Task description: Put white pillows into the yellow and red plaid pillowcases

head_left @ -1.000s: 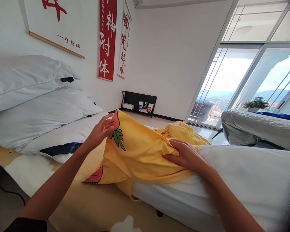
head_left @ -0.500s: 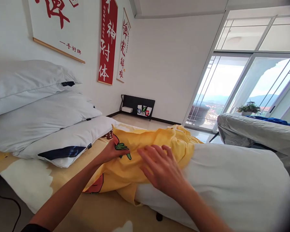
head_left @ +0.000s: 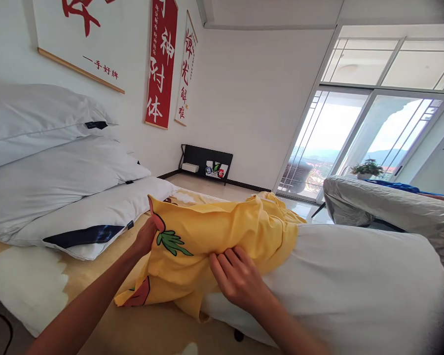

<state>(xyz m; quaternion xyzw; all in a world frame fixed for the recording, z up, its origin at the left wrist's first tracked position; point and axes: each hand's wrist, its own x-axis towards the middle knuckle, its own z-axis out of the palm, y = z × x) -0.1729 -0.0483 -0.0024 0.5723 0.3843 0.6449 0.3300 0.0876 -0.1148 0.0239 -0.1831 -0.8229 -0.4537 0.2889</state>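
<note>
Left: three white pillows point(head_left: 55, 192) are stacked against the wall on the bed point(head_left: 29, 281), out of my way. My left hand point(head_left: 147, 235) reaches behind the corner of the yellow carrot-print cover point(head_left: 214, 231); its fingers are hidden by the cloth, so I cannot tell whether they are closed, though the raised corner suggests a pinch. Centre: my right hand point(head_left: 239, 280) bunches the cover's lower edge, fingers curled into the fabric. Right: the white duvet point(head_left: 355, 281) lies along the bed, its end inside the cover.
</note>
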